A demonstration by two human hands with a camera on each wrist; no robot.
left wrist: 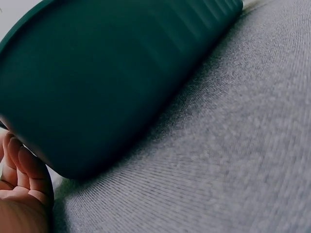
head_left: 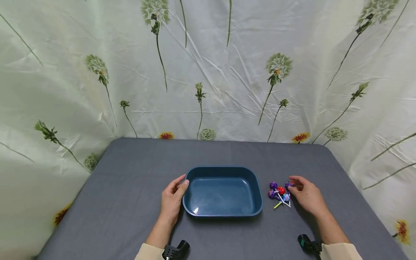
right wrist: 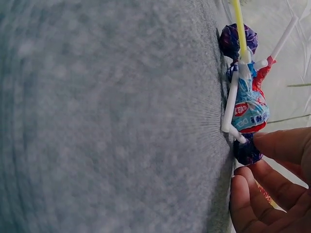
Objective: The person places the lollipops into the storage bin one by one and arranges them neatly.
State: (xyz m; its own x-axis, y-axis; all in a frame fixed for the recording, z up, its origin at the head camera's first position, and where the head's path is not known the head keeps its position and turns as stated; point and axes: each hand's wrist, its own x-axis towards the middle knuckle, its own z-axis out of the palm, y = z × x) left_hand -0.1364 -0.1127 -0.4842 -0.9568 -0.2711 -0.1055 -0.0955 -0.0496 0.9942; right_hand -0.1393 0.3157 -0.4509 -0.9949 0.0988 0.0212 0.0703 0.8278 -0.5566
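A blue rectangular plastic tray sits on the table. At its left end my left hand grips the rim, thumb on top and fingers against the outer wall. In the left wrist view the curled fingers meet the tray's dark outer side. To the right lies a small pile of wrapped lollipops. My right hand pinches a purple lollipop at the pile's right side between thumb and fingers. A light blue lollipop, a red lollipop and other purple ones lie against it.
A grey cloth covers the table. Behind it hangs a pale curtain printed with dandelions and flowers. Black wrist cameras are strapped to both forearms, below beige sleeves.
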